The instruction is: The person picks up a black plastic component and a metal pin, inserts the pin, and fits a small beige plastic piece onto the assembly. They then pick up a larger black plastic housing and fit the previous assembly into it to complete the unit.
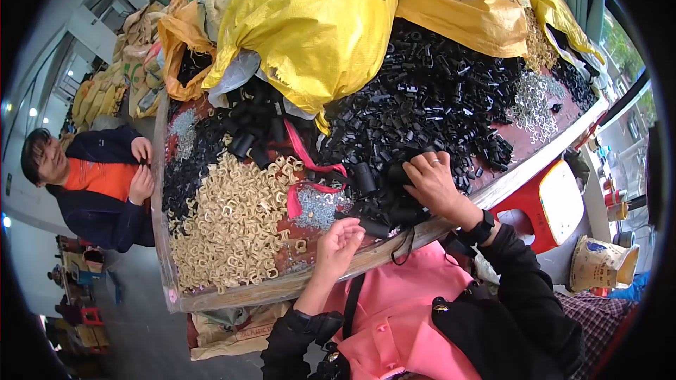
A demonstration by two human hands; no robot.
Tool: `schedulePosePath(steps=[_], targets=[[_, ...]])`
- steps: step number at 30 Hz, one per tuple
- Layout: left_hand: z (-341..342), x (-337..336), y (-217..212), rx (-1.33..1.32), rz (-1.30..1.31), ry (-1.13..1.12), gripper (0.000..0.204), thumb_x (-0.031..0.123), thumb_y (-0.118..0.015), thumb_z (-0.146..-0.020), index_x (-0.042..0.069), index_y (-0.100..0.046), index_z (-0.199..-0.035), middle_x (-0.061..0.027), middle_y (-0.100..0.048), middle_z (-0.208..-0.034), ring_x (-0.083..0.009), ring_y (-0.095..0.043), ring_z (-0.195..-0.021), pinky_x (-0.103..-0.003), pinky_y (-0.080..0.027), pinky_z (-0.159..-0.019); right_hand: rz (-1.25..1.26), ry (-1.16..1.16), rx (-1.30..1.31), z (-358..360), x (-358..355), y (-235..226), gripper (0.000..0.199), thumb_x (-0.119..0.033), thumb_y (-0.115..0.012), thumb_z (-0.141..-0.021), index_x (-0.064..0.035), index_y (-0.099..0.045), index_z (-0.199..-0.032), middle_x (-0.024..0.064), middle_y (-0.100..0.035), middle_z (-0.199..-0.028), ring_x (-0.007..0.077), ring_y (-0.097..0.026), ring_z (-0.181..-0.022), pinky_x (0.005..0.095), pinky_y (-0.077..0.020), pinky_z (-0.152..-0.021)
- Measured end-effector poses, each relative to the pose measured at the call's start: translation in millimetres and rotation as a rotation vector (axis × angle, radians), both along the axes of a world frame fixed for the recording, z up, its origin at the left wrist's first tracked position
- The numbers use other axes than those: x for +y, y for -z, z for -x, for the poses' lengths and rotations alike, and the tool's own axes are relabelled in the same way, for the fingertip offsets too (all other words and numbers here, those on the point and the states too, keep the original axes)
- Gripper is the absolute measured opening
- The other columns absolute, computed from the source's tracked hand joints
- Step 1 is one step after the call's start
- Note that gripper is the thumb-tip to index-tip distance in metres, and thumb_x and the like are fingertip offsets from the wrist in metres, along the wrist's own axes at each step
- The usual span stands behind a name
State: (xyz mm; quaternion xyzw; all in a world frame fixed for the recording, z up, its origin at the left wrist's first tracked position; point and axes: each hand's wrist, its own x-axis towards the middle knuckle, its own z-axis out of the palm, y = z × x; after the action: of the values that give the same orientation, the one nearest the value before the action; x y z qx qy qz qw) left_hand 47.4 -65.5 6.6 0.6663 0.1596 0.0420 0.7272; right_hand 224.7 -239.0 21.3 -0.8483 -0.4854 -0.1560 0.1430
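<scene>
My right hand (435, 184) reaches over the heap of small black plastic parts (429, 98), its fingers curled round the end of a short black cylinder (398, 173). Another black cylinder (364, 179) stands just left of it. Nearer the table's front edge, my left hand (339, 245) has thumb and fingers apart, with nothing visible between them. Its fingertips are close to a black cylinder lying on its side (374, 227); whether they touch it I cannot tell. A pile of small blue-grey pieces (320, 207) lies beyond this hand.
Cream-coloured buckle-like rings (229, 225) are heaped at the left, beside a red-pink strap (303, 146). A large yellow sack (310, 28) bulges over the far side. Silvery metal pieces (535, 109) lie far right. A co-worker (98, 183) sits left; a red-and-white stool (546, 200) stands right.
</scene>
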Motion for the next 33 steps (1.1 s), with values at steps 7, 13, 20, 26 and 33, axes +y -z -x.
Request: schedulePosePath(steps=[7, 13, 20, 26, 33], targets=[[-17.2, -36.2, -34.7, -0.173, 0.171, -0.105, 0.034, 0.004, -0.057, -0.080, -0.001, -0.045, -0.111, -0.0065, -0.055, -0.096, -0.0097, -0.053, -0.084, -0.021, -0.044, -0.074, -0.477, -0.235, 0.046, 52.8, 13.2, -6.1, 0.055, -0.018, -0.069, -0.058, -0.0047, -0.049, -0.107, 0.0088, -0.046, -0.091, 0.0232, -0.047, -0.080, 0.0361, -0.0328, -0.073], [-12.6, -40.3, -42.3, -0.323, 0.022, -0.234, 0.035, 0.004, -0.059, -0.078, -0.002, -0.045, -0.109, -0.0070, -0.055, -0.093, -0.0126, -0.053, -0.083, -0.024, -0.045, -0.073, -0.516, -0.383, 0.136, 78.5, 25.0, -11.5, 0.053, -0.013, -0.067, -0.060, -0.0046, -0.048, -0.108, 0.0111, -0.047, -0.097, 0.0244, -0.048, -0.083, 0.0354, -0.0337, -0.072], [11.2, -18.9, -47.0, -0.326, -0.532, -0.167, 0.039, 0.001, -0.057, -0.072, -0.001, -0.043, -0.108, -0.0086, -0.054, -0.089, -0.0130, -0.053, -0.081, -0.025, -0.043, -0.072, -0.334, -0.434, 0.108, 54.1, 3.1, -13.1, 0.052, -0.010, -0.065, -0.059, -0.0027, -0.048, -0.108, 0.0126, -0.047, -0.100, 0.0269, -0.048, -0.087, 0.0368, -0.0342, -0.075], [24.4, 4.2, -41.5, -0.325, -0.594, -0.105, 0.040, 0.001, -0.057, -0.071, 0.000, -0.043, -0.108, -0.0096, -0.055, -0.084, -0.0153, -0.054, -0.076, -0.027, -0.043, -0.069, -0.261, -0.002, 0.067, 16.4, -13.9, -12.6, 0.052, -0.008, -0.064, -0.061, -0.0029, -0.047, -0.109, 0.0131, -0.045, -0.105, 0.0290, -0.044, -0.093, 0.0379, -0.0330, -0.080], [28.0, 12.9, -41.3, -0.335, -0.544, -0.050, 0.040, 0.001, -0.056, -0.071, 0.000, -0.043, -0.109, -0.0092, -0.055, -0.082, -0.0163, -0.054, -0.074, -0.029, -0.043, -0.070, -0.194, 0.165, 0.141, 1.9, -19.2, -1.8, 0.051, -0.007, -0.062, -0.063, -0.0035, -0.045, -0.112, 0.0132, -0.042, -0.110, 0.0300, -0.041, -0.098, 0.0387, -0.0328, -0.083]])
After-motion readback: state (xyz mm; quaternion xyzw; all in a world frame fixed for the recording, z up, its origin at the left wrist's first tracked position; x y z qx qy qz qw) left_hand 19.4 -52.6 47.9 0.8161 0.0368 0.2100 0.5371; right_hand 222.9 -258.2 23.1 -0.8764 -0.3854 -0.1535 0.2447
